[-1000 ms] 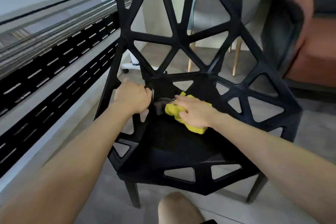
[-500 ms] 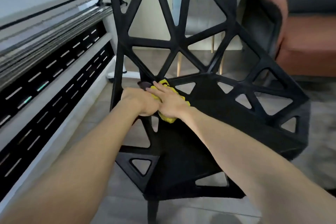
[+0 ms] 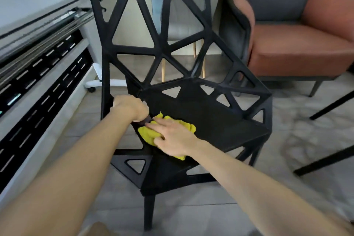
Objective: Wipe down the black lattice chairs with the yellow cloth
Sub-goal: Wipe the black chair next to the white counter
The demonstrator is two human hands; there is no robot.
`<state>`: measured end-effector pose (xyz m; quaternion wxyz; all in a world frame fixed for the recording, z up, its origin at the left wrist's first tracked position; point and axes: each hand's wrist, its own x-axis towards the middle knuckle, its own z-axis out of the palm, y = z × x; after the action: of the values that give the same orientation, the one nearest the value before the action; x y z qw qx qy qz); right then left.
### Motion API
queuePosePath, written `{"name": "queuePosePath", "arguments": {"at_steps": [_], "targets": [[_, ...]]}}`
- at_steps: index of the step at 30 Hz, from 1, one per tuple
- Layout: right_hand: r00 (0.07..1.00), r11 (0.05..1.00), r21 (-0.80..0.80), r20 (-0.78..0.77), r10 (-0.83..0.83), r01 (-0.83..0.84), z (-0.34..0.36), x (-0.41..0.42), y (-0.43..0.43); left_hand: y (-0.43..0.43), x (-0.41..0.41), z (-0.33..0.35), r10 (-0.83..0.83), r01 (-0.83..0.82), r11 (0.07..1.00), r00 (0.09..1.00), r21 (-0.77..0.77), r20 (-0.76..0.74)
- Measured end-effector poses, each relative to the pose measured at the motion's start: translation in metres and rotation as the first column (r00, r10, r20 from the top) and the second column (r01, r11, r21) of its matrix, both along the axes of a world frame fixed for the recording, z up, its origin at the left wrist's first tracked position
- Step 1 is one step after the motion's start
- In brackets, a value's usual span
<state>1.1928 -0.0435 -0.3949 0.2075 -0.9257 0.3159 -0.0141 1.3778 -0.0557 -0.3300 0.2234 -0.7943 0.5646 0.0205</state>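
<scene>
1. Black lattice chair [image 3: 220,120] stands on the tiled floor [image 3: 287,140] straight ahead of both hands. Its seat lies under them and its triangle-cut back rises beyond them.
2. Left hand [image 3: 131,108] is curled into a fist round the chair's left side strut, at the corner where seat meets back. Its fingertips are hidden.
3. Right hand [image 3: 172,138] lies flat with its fingers straight and slightly spread, pointing toward the left hand. It presses the yellow cloth [image 3: 148,134] onto the left part of the seat.
4. The cloth is bunched. It shows past the right hand's fingertips and knuckles, and its far corner comes close to the left hand.
5. To the right of the right hand, the seat runs on as plain black surface out to its right rim.
6. Left of the left hand, a white desk with a black slotted panel [image 3: 44,105] runs alongside the chair, with a strip of floor between them.
7. Beyond and to the right of the right hand, a rust-coloured armchair [image 3: 297,50] stands just beside the chair's rear corner. Dark furniture legs [image 3: 329,107] cross the floor farther right.
</scene>
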Motion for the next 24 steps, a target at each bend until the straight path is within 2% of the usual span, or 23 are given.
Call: {"name": "queuePosePath", "arguments": {"at_steps": [1,3,5,6,8,10,12,15,17,19,21,24], "targets": [[1.000,0.999,0.040,0.002,0.008,-0.008,0.003,-0.013,0.000,0.001,0.000,0.001,0.006,-0.006,1.000,1.000,-0.006,-0.013],[0.991,0.990,0.065,-0.055,-0.125,0.129,0.007,-0.055,-0.027,0.005,-0.001,-0.002,-0.041,0.039,0.998,0.999,-0.047,-0.026],[0.921,0.932,-0.051,-0.146,-0.362,0.359,0.012,-0.109,-0.076,0.018,-0.006,-0.006,-0.149,0.145,0.978,0.989,-0.152,-0.015],[0.879,0.898,-0.128,-0.185,-0.439,0.422,0.015,-0.131,-0.096,0.027,-0.011,-0.008,-0.181,0.170,0.957,0.983,-0.236,-0.022],[0.841,0.857,-0.217,-0.191,-0.506,0.467,0.010,-0.145,-0.112,0.042,-0.021,-0.017,-0.241,0.203,0.906,0.969,-0.370,-0.057],[0.816,0.824,-0.242,-0.161,-0.555,0.513,0.004,-0.123,-0.093,0.051,-0.032,-0.026,-0.273,0.224,0.879,0.960,-0.420,-0.060],[0.853,0.852,-0.211,-0.118,-0.508,0.479,-0.001,-0.093,-0.046,0.054,-0.046,-0.030,-0.290,0.225,0.846,0.955,-0.483,-0.063],[0.956,0.927,-0.233,0.072,-0.286,0.295,-0.007,-0.063,0.034,0.053,-0.059,-0.027,-0.302,0.188,0.782,0.948,-0.594,-0.097],[0.962,0.937,-0.257,0.193,-0.192,0.239,-0.010,-0.063,0.059,0.055,-0.060,-0.024,-0.296,0.191,0.766,0.953,-0.613,-0.072],[0.957,0.949,-0.225,0.239,-0.163,0.218,-0.010,-0.081,0.056,0.059,-0.060,-0.025,-0.321,0.243,0.760,0.947,-0.603,-0.024],[0.944,0.937,-0.204,0.234,-0.233,0.282,-0.008,-0.111,0.027,0.069,-0.059,-0.028,-0.336,0.256,0.787,0.941,-0.562,-0.043],[0.847,0.818,-0.219,0.164,-0.506,0.531,-0.003,-0.167,-0.026,0.097,-0.050,-0.040,-0.379,0.297,0.753,0.925,-0.588,-0.019]]}}
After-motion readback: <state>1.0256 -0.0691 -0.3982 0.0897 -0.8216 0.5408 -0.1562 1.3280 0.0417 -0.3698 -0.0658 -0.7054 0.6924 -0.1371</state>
